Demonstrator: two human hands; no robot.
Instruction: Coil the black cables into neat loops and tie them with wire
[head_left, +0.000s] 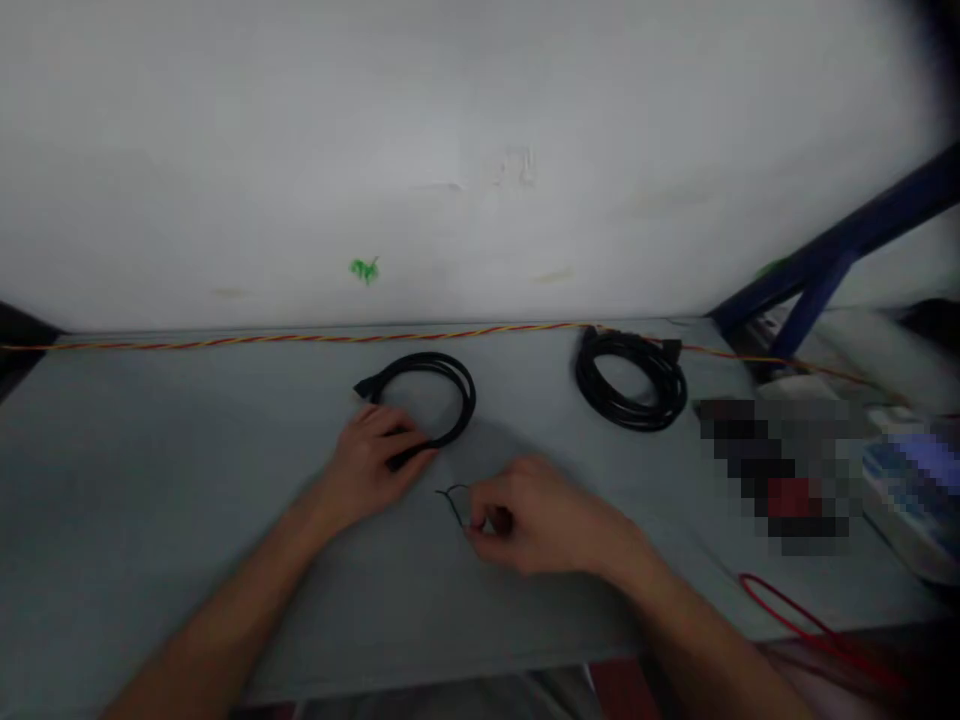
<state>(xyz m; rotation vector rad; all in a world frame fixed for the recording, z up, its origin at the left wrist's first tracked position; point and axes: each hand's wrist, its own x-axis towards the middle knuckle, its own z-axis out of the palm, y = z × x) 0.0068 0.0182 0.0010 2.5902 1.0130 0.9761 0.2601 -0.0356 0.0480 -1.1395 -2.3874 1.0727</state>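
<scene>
A coiled black cable [466,385] with a connector at its upper left lies on the grey table [360,620]. My left hand [379,455] rests at the coil's lower left side, its fingers closed round part of the cable. To the right of it, my right hand [525,515] pinches a thin dark tie or wire [453,500] between thumb and forefinger. The free end of that thin piece points left, apart from the coil. A second, thicker black cable coil [634,420] lies farther back on the right, touched by neither hand.
A twisted red and yellow wire [300,338] runs along the table's back edge by the white wall [450,120]. A blue metal frame [847,245] stands at the right. A red cord [795,607] lies at the front right, below a pixelated patch.
</scene>
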